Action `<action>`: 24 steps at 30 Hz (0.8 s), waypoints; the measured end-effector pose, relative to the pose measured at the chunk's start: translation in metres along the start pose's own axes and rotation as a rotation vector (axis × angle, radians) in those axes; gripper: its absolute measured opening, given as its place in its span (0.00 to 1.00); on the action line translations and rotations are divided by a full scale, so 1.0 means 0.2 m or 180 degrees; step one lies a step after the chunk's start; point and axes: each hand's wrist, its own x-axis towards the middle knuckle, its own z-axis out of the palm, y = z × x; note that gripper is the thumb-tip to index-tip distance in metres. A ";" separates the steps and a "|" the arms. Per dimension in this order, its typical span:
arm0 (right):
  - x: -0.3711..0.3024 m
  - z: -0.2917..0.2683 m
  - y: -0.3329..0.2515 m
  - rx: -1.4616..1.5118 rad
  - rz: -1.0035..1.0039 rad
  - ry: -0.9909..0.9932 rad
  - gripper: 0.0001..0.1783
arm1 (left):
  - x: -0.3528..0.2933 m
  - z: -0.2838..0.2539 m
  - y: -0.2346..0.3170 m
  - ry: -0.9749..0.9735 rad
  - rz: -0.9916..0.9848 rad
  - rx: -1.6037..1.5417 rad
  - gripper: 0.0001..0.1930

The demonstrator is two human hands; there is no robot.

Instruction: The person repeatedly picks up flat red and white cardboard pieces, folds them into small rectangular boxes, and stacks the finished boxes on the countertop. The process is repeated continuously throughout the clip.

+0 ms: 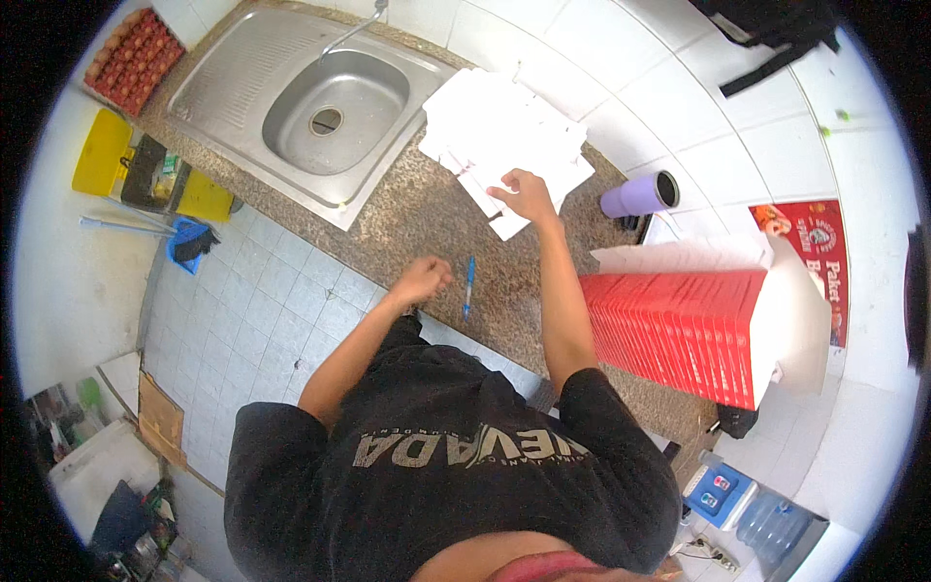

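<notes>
My right hand is out on the stack of flat white cardboard sheets lying on the speckled granite counter just right of the steel sink. The fingers press down on the near corner of the stack, touching the top sheet; whether my grip has actually pinched an edge or only rests flat on it I cannot tell from here, since the knuckles hide the fingertips. My left hand sits loosely curled at the counter's front edge, holding nothing, just beside a blue pen that lies apart from it.

To do this well, I judge I should separate one sheet only: slide the top one toward me with the fingertips until its corner overhangs the rest, then close thumb and fingers on that corner. The sheets are fanned unevenly (several corners stick out at different angles), so dragging too hard would likely pull two or three along. Bringing the left hand up to pin the rest of the stack would keep it from skidding toward the sink.

Off to my right stands a tight row of red flat-packed boxes leaning on white card, and a purple tumbler lies on its side near the tiled wall; I would keep my elbow clear of the red row as I draw the sheet back.
</notes>
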 end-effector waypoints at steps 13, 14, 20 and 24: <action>0.24 -0.01 0.16 -0.0396 -0.0118 -0.0555 0.15 | 0.39 0.04 0.44 0.1605 0.3335 0.2470 0.24; 0.21 -0.01 0.17 -0.0438 -0.0218 -0.0216 0.15 | 0.47 0.03 0.37 0.1481 0.3229 0.3055 0.25; 0.04 -0.44 -0.38 -0.0931 0.0504 0.0903 0.11 | 0.39 -0.03 0.48 0.1160 0.3476 0.2923 0.25; -0.34 -0.53 -0.66 -0.0968 -0.0440 0.0761 0.14 | -0.06 -0.03 0.72 0.1990 0.4982 0.2667 0.24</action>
